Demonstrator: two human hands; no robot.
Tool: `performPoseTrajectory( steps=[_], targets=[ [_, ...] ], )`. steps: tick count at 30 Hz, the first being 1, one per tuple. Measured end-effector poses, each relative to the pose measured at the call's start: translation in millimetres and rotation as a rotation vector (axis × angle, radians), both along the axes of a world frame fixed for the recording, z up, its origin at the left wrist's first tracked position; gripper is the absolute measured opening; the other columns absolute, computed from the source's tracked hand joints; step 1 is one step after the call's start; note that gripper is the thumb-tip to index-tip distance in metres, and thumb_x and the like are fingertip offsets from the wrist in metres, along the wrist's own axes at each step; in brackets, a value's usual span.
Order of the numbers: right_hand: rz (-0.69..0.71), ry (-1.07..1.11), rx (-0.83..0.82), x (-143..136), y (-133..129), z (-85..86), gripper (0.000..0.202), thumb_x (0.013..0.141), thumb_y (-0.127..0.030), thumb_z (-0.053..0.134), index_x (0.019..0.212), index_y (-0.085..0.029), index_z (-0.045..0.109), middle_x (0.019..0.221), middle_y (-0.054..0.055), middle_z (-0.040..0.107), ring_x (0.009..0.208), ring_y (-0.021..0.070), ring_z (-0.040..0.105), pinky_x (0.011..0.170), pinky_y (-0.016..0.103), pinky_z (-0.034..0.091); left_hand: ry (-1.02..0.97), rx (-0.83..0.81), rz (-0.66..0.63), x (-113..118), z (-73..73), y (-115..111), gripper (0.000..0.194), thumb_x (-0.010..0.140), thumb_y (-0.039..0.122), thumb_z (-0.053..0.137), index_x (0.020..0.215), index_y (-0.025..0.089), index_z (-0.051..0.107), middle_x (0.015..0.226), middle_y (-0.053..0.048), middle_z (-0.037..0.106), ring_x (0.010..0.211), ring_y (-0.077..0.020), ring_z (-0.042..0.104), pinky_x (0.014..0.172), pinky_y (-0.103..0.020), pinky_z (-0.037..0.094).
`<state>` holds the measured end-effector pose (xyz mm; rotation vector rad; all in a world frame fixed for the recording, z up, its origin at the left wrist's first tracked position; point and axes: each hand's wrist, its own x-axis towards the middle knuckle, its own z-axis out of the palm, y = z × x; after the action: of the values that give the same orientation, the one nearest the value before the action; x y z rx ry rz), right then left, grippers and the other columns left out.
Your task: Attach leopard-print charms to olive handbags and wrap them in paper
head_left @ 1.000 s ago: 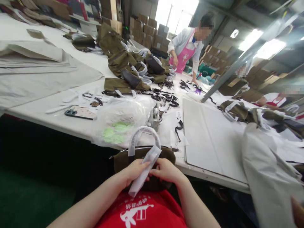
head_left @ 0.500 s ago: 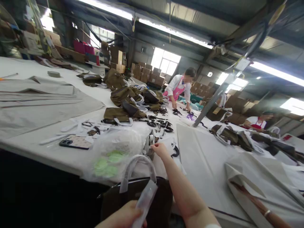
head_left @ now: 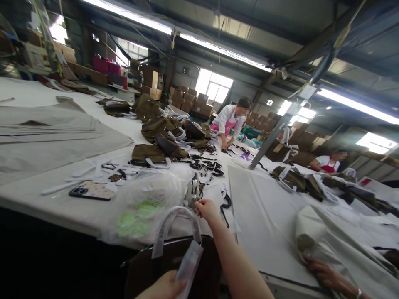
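Observation:
At the bottom centre, my left hand (head_left: pixel 170 284) is closed on a plastic-wrapped strap (head_left: pixel 189 265) of a dark brown bag (head_left: pixel 174 261). The bag's other wrapped handle (head_left: pixel 179 211) arches up at the table edge. My right hand (head_left: pixel 204 207) reaches past the bag, its fingers pinched together at a small metallic object (head_left: pixel 193 191) on the table; what the fingertips hold is too small to make out. A clear plastic bag (head_left: pixel 149 195) with light green pieces lies just left of my right hand.
A phone (head_left: pixel 92 191) lies at the left of the white table (head_left: pixel 62 207). Brown bags (head_left: pixel 162 128) and black straps (head_left: pixel 212 168) are behind. A person in a pink apron (head_left: pixel 229 124) leans over the table. Another person's hand (head_left: pixel 330 272) touches grey cloth (head_left: pixel 336 241) at right.
The view has shifted slightly. My right hand stays at the metallic object, its fingers a little lower. The other person's hand at right has moved up and left on the cloth.

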<state>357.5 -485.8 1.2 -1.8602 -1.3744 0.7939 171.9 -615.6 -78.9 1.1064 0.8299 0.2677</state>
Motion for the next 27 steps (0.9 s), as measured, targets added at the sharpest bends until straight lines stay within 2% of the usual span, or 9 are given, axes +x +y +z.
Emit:
performPoseTrajectory(
  steps=[2,4,8,10,12,15,19,22,27],
  targets=[
    [-0.006,-0.039,-0.009,2.8,-3.2,1.7,0.020,0.078,-0.017,0.056,0.059,-0.015,0.063,0.056,0.003,0.066,0.043,0.0118,0.055,0.045,0.021,0.038,0.030,-0.020,0.064,0.0,-3.3,-3.4,0.047,0.064,0.060,0.070,0.080,0.019,0.056,0.063,-0.005,0.067,0.058,-0.0205,0.062,0.055,-0.030,0.048],
    [-0.022,-0.092,0.009,7.1,-9.3,9.9,0.019,0.076,-0.017,0.060,0.057,-0.016,0.062,0.056,0.004,0.065,0.050,0.0139,0.058,0.050,0.022,0.039,0.026,-0.045,0.115,-1.5,0.2,-7.6,0.050,0.063,0.063,0.069,0.083,0.019,0.055,0.065,-0.004,0.068,0.056,-0.0199,0.062,0.055,-0.030,0.048],
    [-0.037,-0.149,0.119,9.2,-40.4,35.8,0.014,0.083,-0.030,0.059,0.081,-0.019,0.068,0.077,0.004,0.070,0.075,0.0158,0.062,0.063,0.023,0.041,0.005,-0.052,0.148,-3.8,22.8,-15.2,0.050,0.059,0.059,0.072,0.080,0.017,0.057,0.066,-0.004,0.067,0.058,-0.0199,0.062,0.059,-0.032,0.048],
    [0.071,-0.068,0.252,4.7,-63.9,45.4,0.021,0.084,-0.038,0.059,0.083,-0.018,0.068,0.070,0.002,0.067,0.065,0.0139,0.059,0.060,0.022,0.041,0.022,-0.058,0.165,-3.5,33.7,-15.8,0.046,0.061,0.054,0.072,0.083,0.016,0.059,0.070,-0.005,0.068,0.062,-0.0202,0.063,0.061,-0.031,0.048],
    [0.206,0.101,0.201,-1.7,-90.2,47.8,0.027,0.084,-0.042,0.058,0.079,-0.017,0.066,0.060,-0.001,0.061,0.051,0.0106,0.052,0.051,0.021,0.038,0.025,-0.076,0.186,-2.6,40.2,-14.9,0.043,0.063,0.050,0.072,0.084,0.015,0.060,0.071,-0.004,0.068,0.062,-0.0200,0.063,0.061,-0.031,0.048],
    [0.330,0.299,-0.030,-10.0,-129.6,34.6,0.029,0.084,-0.043,0.059,0.074,-0.016,0.063,0.053,-0.004,0.055,0.041,0.0074,0.044,0.043,0.020,0.032,0.018,-0.099,0.180,-2.2,43.8,-13.4,0.041,0.064,0.048,0.071,0.085,0.014,0.061,0.069,-0.004,0.068,0.061,-0.0191,0.061,0.060,-0.031,0.047],
    [0.333,0.397,-0.237,-11.7,-164.1,0.0,0.030,0.082,-0.042,0.061,0.068,-0.016,0.058,0.053,-0.004,0.054,0.040,0.0060,0.043,0.040,0.018,0.030,0.011,-0.080,0.162,-3.6,44.5,-12.1,0.041,0.065,0.048,0.071,0.085,0.013,0.063,0.071,-0.005,0.068,0.061,-0.0189,0.061,0.061,-0.030,0.047],
    [0.306,0.438,-0.309,-10.0,-172.3,-18.5,0.031,0.081,-0.042,0.063,0.066,-0.016,0.056,0.053,-0.004,0.055,0.039,0.0050,0.042,0.039,0.017,0.029,0.025,-0.046,0.150,-4.0,44.4,-10.6,0.039,0.067,0.048,0.069,0.083,0.013,0.063,0.070,-0.005,0.068,0.061,-0.0185,0.060,0.059,-0.029,0.045],
    [0.299,0.399,-0.368,-12.6,-170.8,-28.8,0.030,0.081,-0.042,0.064,0.067,-0.015,0.059,0.053,-0.002,0.058,0.039,0.0049,0.044,0.038,0.016,0.030,0.051,-0.010,0.145,-2.9,42.0,-10.4,0.034,0.070,0.043,0.065,0.086,0.013,0.064,0.072,-0.005,0.068,0.064,-0.0194,0.061,0.060,-0.029,0.046]
  ],
)
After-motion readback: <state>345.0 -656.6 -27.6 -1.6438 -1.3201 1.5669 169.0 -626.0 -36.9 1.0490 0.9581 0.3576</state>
